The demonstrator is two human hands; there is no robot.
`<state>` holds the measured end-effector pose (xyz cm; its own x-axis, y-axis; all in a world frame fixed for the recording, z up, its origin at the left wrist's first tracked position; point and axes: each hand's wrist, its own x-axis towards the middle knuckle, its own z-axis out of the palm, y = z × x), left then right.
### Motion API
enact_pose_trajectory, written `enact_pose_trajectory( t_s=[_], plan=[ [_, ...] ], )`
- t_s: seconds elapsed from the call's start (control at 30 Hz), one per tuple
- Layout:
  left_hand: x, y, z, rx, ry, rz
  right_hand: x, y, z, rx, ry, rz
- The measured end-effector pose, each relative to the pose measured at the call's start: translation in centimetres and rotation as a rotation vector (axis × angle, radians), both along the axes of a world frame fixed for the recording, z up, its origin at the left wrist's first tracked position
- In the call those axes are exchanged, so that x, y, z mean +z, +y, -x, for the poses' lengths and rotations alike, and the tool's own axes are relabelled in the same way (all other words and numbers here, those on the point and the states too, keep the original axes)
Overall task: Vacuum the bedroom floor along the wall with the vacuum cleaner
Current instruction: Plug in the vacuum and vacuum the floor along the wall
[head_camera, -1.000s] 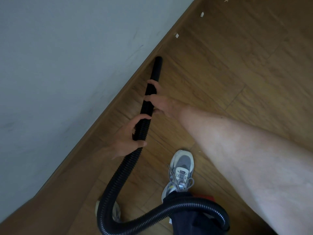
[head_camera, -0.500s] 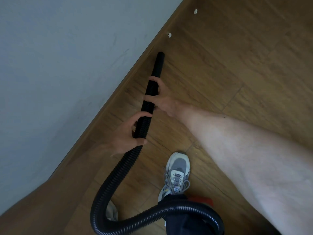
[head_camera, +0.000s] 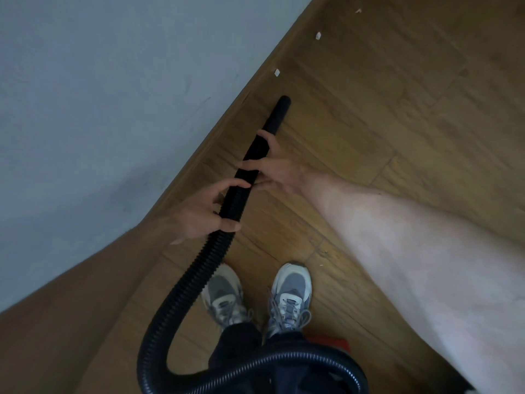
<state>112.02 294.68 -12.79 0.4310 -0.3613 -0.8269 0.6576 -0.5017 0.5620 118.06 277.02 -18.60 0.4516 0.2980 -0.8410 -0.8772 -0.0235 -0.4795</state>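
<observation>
Along the left edge, the grey wall (head_camera: 113,109) runs on a diagonal, with wooden skirting (head_camera: 231,113) at its foot meeting the plank floor (head_camera: 397,137). The left hand (head_camera: 199,216) has fingers and thumb curled round the ribbed vacuum hose (head_camera: 184,285), just behind where the ribs give way to the rigid nozzle tube (head_camera: 274,120). The right hand (head_camera: 278,172) is further up, fingers draped over and gripping the tube itself. The tube tip sits close beside the skirting, low to the floor; can't tell if it touches. White scraps (head_camera: 276,72) lie ahead of the tip along the skirting, with more further on. The hose loops down past the left shoe (head_camera: 225,294) and curves behind the legs toward the red vacuum body (head_camera: 332,343), which is mostly hidden. Handling, as a judgement: the hose is light, bendy and springy, and its ribs give a sure hold, but it won't aim on its own. The tube is stiff and smooth, so probably slicker. Best to steer from the tube with one hand and carry slack on the ribs with the other, as held now. The loop by the feet could snag or tug the body along.
</observation>
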Motion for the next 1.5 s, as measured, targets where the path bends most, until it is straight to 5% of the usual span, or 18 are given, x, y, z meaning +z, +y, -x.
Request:
enact_pose_trajectory(
  t_s=[0.3,0.77,1.13,1.5],
  plan=[
    [1.1,1.6,-0.2,0.104,-0.007,0.068,0.2,2.3,0.0,-0.045,-0.131,0.077],
    [1.1,3.0,-2.1,-0.006,-0.113,0.082,-0.1,3.4,-1.3,-0.046,-0.188,0.09],
    [1.6,0.4,-3.2,0.199,-0.018,0.112,0.9,1.9,-3.9,-0.006,-0.144,0.123],
    [0.6,-2.3,-3.5,0.291,-0.114,0.104,0.3,0.3,-5.1,0.01,-0.169,0.147]
  ],
)
